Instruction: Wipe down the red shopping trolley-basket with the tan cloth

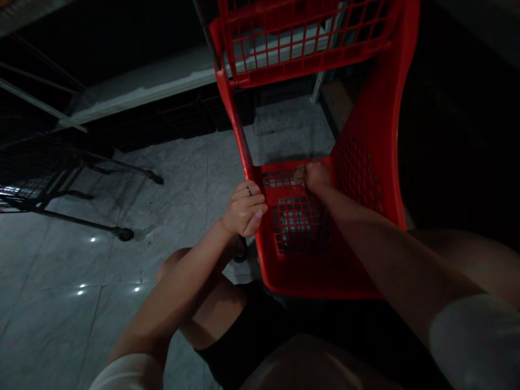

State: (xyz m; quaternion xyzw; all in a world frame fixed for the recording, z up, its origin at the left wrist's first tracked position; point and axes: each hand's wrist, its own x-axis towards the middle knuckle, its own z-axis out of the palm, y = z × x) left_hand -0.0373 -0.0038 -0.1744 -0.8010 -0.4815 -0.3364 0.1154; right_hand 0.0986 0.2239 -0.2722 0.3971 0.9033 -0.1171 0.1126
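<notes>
From afar I see the left hand (pixel 245 209), fingers curled over the left rim of the red cart (pixel 268 271), and the right hand (pixel 319 176), fingers closed around brown cloth (pixel 299 175) inside, far end.

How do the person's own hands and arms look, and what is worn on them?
The left hand wears a narrow ring on one finger; on the right hand, somewhat blurred, I see none. Neither hand is gloved. The short sleeves are pale, and both forearms are bare.

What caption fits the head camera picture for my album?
Left fingers grip the edge of a red cart; right fingers hold a crumpled brownish wad inside it.
</notes>
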